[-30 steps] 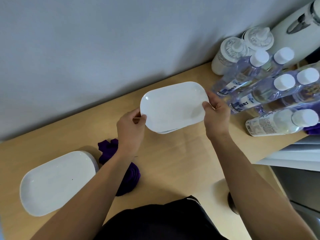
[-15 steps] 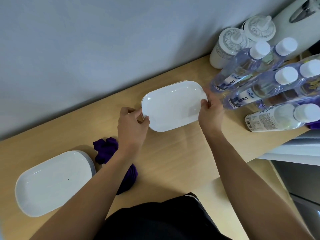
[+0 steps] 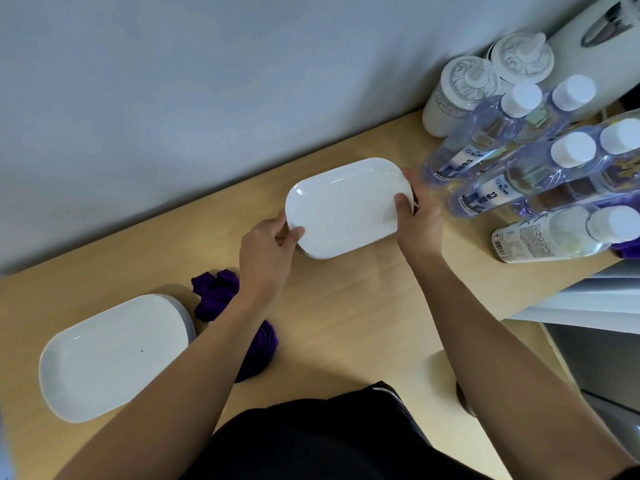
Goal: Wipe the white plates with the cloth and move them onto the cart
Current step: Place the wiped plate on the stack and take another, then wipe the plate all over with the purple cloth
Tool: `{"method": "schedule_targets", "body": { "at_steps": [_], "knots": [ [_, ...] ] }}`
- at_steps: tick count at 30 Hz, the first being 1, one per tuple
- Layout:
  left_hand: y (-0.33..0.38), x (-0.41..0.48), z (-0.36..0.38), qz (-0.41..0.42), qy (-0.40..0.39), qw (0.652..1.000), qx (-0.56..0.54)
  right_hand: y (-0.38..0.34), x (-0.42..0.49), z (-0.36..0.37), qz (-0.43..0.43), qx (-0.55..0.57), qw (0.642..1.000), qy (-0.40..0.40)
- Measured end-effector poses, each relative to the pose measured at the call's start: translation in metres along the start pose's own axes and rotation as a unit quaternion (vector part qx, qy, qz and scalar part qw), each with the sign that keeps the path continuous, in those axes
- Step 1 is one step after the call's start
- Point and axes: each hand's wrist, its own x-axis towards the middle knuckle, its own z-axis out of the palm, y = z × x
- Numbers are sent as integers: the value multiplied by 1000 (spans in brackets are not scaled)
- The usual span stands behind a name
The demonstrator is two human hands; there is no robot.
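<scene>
A white oblong plate [image 3: 343, 209], the top of a small stack, sits in the middle of the wooden table [image 3: 346, 323]. My left hand [image 3: 266, 251] grips its left end, thumb over the rim. My right hand [image 3: 415, 216] grips its right end. A second stack of white plates [image 3: 110, 355] lies at the left front. A crumpled purple cloth [image 3: 221, 296] lies between the two stacks, partly hidden under my left forearm. No hand touches the cloth.
Several clear water bottles with white caps [image 3: 485, 150] stand and lie at the right, close to my right hand. Two white dispenser bottles [image 3: 460, 91] stand behind them by the grey wall [image 3: 207, 98]. A white ledge [image 3: 588, 299] borders the table's right edge.
The plate stack in my hands went from lifted, down to the table half a second ago. Both hands now hold the plate's ends with thumbs over the rim.
</scene>
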Motion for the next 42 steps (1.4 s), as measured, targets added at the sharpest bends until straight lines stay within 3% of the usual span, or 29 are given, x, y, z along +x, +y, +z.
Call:
{"method": "schedule_targets", "body": {
  "at_steps": [3,6,11,16,21,26,31,37,42],
  "knots": [
    [-2,-6,-12,14,-21,999,27,-9,-12,3,-39,-19,999,32],
    [-16,-20,-35,33,22,997,66,-23,-40,17,-173,-35,983,59],
    [-49,-50,-79,42,76,989,121,-51,-107,56,-265,19,962,-59],
    [-70,-77,-92,5,-3,980,198,-63,-158,81,-269,29,939,-214],
    [-84,-97,-82,-34,-29,981,188,-65,-184,84,-219,10,934,-282],
    [-95,-101,-81,-55,-13,983,173,-68,-187,77,-196,-4,933,-303],
    [-97,-104,-84,-2,41,990,138,-79,-188,75,-206,-4,931,-303],
    [-92,-107,-84,-35,-9,992,122,-87,-193,77,-195,-27,927,-320],
    [-90,-106,-82,-25,5,993,114,-84,-194,69,-197,-37,923,-329]
  ]
}}
